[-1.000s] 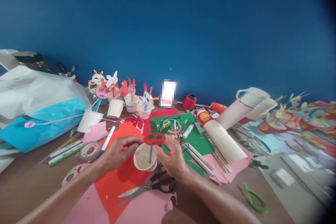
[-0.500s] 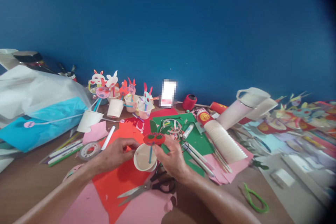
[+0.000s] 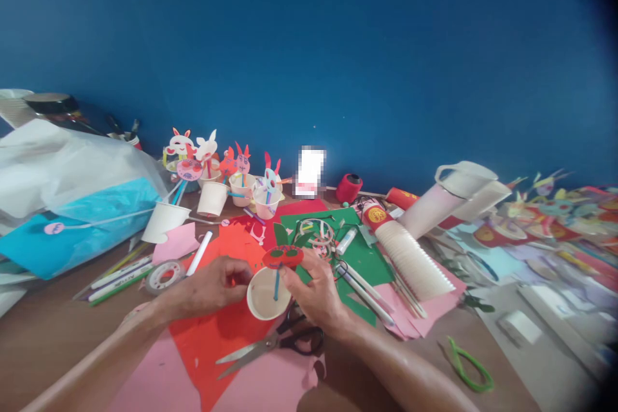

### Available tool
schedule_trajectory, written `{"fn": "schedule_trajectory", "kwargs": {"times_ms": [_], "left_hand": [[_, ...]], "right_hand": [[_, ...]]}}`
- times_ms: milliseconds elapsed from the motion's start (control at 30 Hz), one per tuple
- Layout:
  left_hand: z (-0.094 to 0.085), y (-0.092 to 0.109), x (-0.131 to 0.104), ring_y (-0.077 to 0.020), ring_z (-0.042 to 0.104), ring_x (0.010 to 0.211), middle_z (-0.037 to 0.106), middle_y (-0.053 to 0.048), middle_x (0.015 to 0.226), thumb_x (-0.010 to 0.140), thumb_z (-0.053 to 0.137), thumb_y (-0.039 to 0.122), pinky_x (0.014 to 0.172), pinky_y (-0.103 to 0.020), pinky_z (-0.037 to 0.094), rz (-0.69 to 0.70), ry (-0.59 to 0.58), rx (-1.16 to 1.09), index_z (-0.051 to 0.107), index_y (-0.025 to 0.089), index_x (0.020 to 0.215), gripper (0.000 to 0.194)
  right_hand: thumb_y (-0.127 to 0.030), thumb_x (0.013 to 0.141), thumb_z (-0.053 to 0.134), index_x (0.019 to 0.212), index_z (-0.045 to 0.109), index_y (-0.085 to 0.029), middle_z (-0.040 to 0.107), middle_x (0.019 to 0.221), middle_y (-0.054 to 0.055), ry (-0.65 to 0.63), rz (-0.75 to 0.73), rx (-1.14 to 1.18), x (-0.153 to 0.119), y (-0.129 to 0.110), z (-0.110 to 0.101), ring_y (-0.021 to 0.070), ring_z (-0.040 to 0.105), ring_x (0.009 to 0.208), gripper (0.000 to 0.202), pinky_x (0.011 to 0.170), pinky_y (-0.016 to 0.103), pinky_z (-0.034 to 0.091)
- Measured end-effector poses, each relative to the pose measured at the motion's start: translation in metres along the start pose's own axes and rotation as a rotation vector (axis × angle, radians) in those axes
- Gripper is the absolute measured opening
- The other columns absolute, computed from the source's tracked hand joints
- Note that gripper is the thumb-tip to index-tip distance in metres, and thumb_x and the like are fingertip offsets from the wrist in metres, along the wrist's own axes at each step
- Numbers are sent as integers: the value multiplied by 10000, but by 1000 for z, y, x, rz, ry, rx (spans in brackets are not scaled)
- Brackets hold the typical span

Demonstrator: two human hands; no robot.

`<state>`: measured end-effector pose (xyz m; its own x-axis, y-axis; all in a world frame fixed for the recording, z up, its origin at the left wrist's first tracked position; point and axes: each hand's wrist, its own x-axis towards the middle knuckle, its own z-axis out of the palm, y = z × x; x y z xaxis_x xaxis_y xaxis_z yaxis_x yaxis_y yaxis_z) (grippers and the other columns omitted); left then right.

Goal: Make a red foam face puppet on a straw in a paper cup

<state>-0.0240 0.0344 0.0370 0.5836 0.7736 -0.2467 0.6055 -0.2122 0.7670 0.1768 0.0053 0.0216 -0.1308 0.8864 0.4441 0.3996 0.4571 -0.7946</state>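
Observation:
A white paper cup (image 3: pixel 265 309) tilts toward me above the red paper, its mouth facing up at me. A thin blue stick (image 3: pixel 276 288) stands inside it, and a red paper face (image 3: pixel 284 257) with green eyes and green ears tops the stick. My right hand (image 3: pixel 316 293) grips the cup at its right side, thumb by the stick just under the face. My left hand (image 3: pixel 217 284) has curled fingers against the cup's left rim; its fingertips are partly hidden. Below the cup, black-handled scissors (image 3: pixel 270 342) lie with parted blades.
Paper cups with animal faces (image 3: pixel 212 198) stand along the back left. Green paper (image 3: pixel 357 225) carries wire coils and pens; a stack of cups (image 3: pixel 410 254) lies to its right. Tape (image 3: pixel 165 277) and markers are left, a pitcher (image 3: pixel 449 187) right, a green pipe cleaner (image 3: pixel 468 367) front right.
The cup has moved slightly toward me, and the red face has tipped a little. My left fingers have shifted slightly at the rim. The right hand is nearly where it was.

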Motion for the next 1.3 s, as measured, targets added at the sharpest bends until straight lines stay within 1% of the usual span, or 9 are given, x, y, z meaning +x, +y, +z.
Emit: {"fn": "schedule_trajectory", "kwargs": {"times_ms": [233,400,600,700,933,1133,1300], "left_hand": [[0,2,0,-144,548,703,602,13,711,767,463,329,638,-225,409,-18,1,9,610,170,746,218],[0,2,-2,-146,567,726,624,12,737,775,452,294,659,-225,420,2,1,-3,620,174,769,207],[-3,5,-2,-150,595,789,668,12,819,768,462,265,718,-222,438,28,-15,-45,645,191,829,206],[-4,6,-3,-150,604,809,677,13,855,760,475,250,734,-219,445,31,-5,-38,649,200,860,207],[-3,2,-4,-202,596,952,671,0,1023,756,492,326,815,-268,457,-24,27,22,665,249,933,259],[-4,0,-5,-206,571,1021,652,-9,1078,763,484,319,850,-266,454,-61,14,37,660,256,981,288],[-6,0,-4,-192,574,1010,652,-6,1077,768,476,299,862,-260,449,-33,-21,17,661,252,983,287]], "right_hand": [[-191,784,533,840,661,-215,631,759,3,-5,2,-6,0,0,0,144,528,718,142,711,281,363],[-193,779,540,834,662,-216,633,765,2,-2,-1,-6,0,0,0,142,525,711,135,708,278,364],[-169,771,542,840,668,-221,646,779,4,4,2,-1,-1,0,2,148,538,723,152,719,283,367],[-158,770,542,873,672,-232,646,778,4,-3,8,-5,0,-1,1,150,539,725,182,718,285,367],[-147,768,542,920,672,-254,648,779,-5,4,-16,13,1,-3,1,146,543,716,227,718,282,369],[-143,766,541,927,673,-257,651,789,-6,0,-7,11,2,-5,1,144,547,724,237,723,279,372],[-153,779,530,938,671,-248,647,781,-1,-24,15,18,2,-6,1,150,557,755,233,750,282,384]]}}
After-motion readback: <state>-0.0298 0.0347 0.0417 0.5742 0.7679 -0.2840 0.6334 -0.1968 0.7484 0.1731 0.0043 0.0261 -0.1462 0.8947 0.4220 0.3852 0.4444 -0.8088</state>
